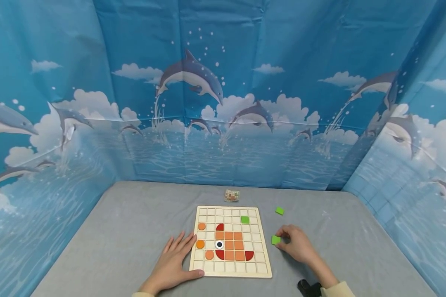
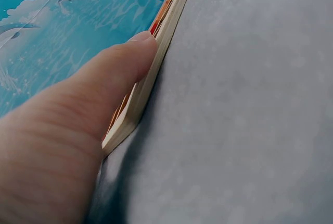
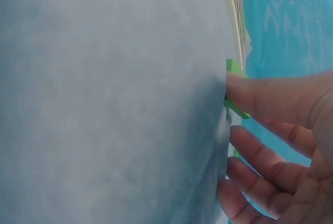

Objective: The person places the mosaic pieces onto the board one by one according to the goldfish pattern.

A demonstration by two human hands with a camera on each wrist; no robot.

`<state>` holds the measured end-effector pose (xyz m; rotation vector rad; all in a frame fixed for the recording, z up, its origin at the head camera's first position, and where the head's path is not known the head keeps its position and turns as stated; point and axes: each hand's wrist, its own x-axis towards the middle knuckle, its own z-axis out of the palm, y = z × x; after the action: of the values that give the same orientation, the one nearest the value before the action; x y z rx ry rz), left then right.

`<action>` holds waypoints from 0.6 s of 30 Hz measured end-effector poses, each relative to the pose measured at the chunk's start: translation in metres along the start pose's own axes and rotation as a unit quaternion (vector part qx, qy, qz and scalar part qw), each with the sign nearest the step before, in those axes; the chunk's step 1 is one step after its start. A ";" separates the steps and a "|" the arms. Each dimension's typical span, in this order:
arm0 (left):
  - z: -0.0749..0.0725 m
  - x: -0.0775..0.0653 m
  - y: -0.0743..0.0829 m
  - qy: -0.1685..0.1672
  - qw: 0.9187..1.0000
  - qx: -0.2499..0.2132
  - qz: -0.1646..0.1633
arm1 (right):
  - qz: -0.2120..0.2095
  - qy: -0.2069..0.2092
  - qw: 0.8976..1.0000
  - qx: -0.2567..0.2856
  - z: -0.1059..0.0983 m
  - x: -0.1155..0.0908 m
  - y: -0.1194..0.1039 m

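Note:
A wooden grid board (image 1: pixel 230 211) lies on the grey cloth, bearing orange squares (image 1: pixel 228 245), dark red quarter-round pieces (image 1: pixel 220 227), a white-and-black eye piece (image 1: pixel 219 245), orange discs (image 1: pixel 200 244) and a green square (image 1: pixel 245 220). My left hand (image 1: pixel 172 264) rests at the board's left side with fingers extended; its thumb (image 2: pixel 125 62) touches the near-left corner area. Right of the board, my right hand (image 1: pixel 296 244) pinches a green square tile (image 1: pixel 276 240) between thumb and forefinger. In the right wrist view this tile (image 3: pixel 234 67) is partly hidden behind the thumb.
Another green square tile (image 1: pixel 279 210) lies beyond the right hand. A small patterned card (image 1: pixel 232 195) sits behind the board. A black object (image 1: pixel 307 287) is by the right wrist. A dolphin-printed curtain (image 1: pixel 223 156) surrounds the table (image 1: pixel 134 218) at the back and sides.

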<state>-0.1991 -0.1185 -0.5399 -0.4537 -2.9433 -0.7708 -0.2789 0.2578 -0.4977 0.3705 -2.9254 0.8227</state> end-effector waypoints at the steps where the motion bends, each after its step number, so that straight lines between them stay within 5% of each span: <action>1: 0.000 0.000 0.000 -0.001 1.000 0.000 0.001 | 0.003 0.000 1.000 0.001 0.000 0.000 0.000; 18: 0.001 0.001 0.000 -0.004 1.000 -0.008 -0.001 | 0.003 0.009 1.000 0.009 0.001 -0.001 -0.001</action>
<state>-0.1996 -0.1178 -0.5403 -0.4547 -2.9473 -0.7955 -0.2774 0.2566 -0.4986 0.3529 -2.9057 0.8507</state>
